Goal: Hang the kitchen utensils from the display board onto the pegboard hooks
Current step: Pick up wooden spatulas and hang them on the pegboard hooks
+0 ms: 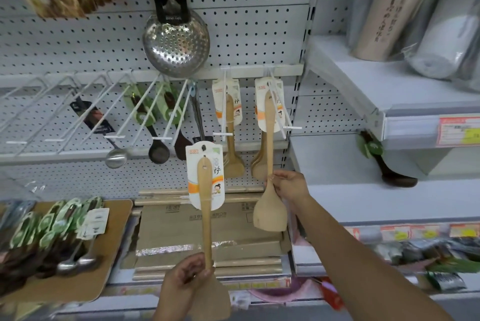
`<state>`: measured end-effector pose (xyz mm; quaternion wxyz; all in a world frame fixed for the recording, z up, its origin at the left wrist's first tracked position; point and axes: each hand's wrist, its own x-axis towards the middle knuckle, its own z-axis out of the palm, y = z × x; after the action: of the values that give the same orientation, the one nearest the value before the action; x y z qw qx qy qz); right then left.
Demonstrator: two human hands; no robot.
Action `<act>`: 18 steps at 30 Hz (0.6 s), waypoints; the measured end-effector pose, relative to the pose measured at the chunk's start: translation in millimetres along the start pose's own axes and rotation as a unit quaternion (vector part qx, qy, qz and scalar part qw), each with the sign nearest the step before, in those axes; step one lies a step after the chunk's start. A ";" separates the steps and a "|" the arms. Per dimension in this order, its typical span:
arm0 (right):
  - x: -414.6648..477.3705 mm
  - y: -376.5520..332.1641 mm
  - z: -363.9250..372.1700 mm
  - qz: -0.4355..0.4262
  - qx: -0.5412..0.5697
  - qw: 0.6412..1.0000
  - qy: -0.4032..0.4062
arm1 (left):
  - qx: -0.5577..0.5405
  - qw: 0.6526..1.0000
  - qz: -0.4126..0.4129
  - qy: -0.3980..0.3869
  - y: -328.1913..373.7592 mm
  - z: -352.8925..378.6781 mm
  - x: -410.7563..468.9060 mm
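Alignment: pinching the bare spatula with right fingers, steering its handle hole onto the hook by the pegboard's right edge, gripping the carded spatula with left fingers.

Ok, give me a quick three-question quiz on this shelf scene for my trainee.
1. True or false: the left grip holds a carded pale wooden spatula and the right grip holds a second wooden spatula.
2. The round perforated steel skimmer hangs: A) above the row of white wire hooks; B) on the brown board; C) on the right-hand shelf.
3. Fill in: the spatula whose handle tip is up at the rightmost white hook is held by the ___ grip.

Key: 1 true; 2 A; 3 right.
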<state>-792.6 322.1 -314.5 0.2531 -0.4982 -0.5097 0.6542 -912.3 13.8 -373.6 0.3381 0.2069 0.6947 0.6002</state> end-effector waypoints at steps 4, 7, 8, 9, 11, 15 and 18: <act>7.1 5.9 3.9 -0.013 -0.059 0.998 -0.005 | -0.007 0.999 -0.028 0.014 -9.7 -6.9 -1.7; 6.8 7.9 1.9 -0.011 -0.077 0.997 0.029 | 0.005 0.999 -0.031 0.015 -9.2 -12.0 -4.7; 8.0 10.2 0.3 -0.013 -0.074 0.996 0.041 | 0.009 0.999 -0.032 0.014 -10.1 -14.3 -5.4; 7.3 12.0 -0.5 -0.016 -0.076 0.996 0.045 | 0.012 0.999 -0.032 0.016 -10.4 -15.7 -6.5; 4.7 16.2 -0.1 -0.009 -0.098 0.994 0.051 | 0.015 0.999 -0.039 0.018 -13.1 -17.8 -8.6; -16.6 14.1 12.1 -0.029 -0.099 0.995 0.011 | -0.028 0.998 -0.062 0.013 -10.4 -16.3 -6.5; -46.9 2.4 27.1 -0.047 -0.036 0.996 -0.062 | -0.016 0.998 -0.061 -0.021 -12.4 -12.9 -5.1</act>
<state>-799.2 270.7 -298.6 0.2333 -0.4414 -0.5703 0.6523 -916.6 -1.2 -383.8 0.3919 0.1712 0.6891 0.5850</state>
